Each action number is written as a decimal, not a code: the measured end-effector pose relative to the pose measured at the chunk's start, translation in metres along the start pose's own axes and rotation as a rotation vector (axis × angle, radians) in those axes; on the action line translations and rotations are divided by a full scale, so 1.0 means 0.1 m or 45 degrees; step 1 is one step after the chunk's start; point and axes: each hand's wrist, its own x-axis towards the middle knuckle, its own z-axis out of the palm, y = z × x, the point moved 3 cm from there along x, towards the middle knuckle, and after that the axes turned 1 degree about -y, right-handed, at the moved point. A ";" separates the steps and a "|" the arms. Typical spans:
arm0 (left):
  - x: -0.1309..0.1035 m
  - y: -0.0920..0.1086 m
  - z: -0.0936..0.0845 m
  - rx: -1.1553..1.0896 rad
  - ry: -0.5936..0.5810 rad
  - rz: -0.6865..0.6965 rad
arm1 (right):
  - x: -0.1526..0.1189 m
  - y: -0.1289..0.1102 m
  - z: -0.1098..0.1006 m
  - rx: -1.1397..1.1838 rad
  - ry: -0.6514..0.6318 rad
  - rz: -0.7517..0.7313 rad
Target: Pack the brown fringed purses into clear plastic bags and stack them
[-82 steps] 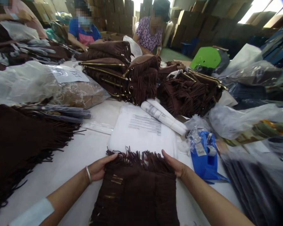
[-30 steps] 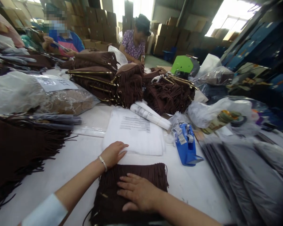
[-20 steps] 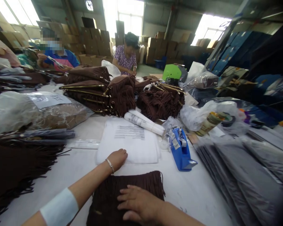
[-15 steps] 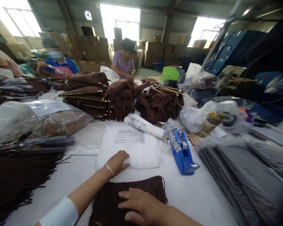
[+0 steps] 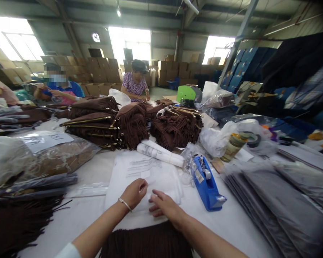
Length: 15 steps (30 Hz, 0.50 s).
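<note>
A stack of translucent white plastic bags (image 5: 123, 175) with printed lines lies flat ahead of me, its top sheet rumpled. My left hand (image 5: 134, 193), a bracelet at its wrist, is over the stack's near part, thumb and fingers pinched on the top plastic bag. Just to its right my right hand (image 5: 165, 206) hovers above the near edge of the stack, fingers apart and holding nothing. Below both hands, a dark brown fringed bag (image 5: 148, 242) lies at the bottom of the view, partly covered by my right forearm.
A blue tape dispenser (image 5: 208, 186) stands right of the stack, beside grey wrapped packs (image 5: 271, 204). Rolled white plastic (image 5: 160, 154) lies behind the stack. Brown fringed bags (image 5: 131, 125) are heaped beyond. More fringe (image 5: 18, 222) lies left. Co-workers (image 5: 134, 84) sit across the table.
My right hand has moved forward from the brown fringed bag to beside my left hand. My left fingers have curled in, and the top plastic bag has wrinkled. The camera view has tilted up.
</note>
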 end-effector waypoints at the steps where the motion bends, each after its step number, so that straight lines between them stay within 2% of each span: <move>1: -0.02 0.05 -0.02 -0.007 0.027 0.012 | 0.11 0.00 -0.02 0.103 0.071 0.033; 4: -0.09 0.19 -0.05 -0.010 0.067 0.028 | 0.34 -0.05 -0.05 0.145 0.268 -0.045; 9: -0.21 0.34 -0.07 -0.025 0.085 -0.067 | 0.39 -0.03 -0.08 -0.002 0.371 -0.149; 12: -0.17 0.32 -0.07 -0.095 0.099 -0.177 | 0.45 0.02 -0.17 -0.205 0.427 -0.172; 15: -0.08 0.19 -0.05 -0.233 0.069 -0.322 | 0.52 0.07 -0.24 -0.430 0.392 -0.136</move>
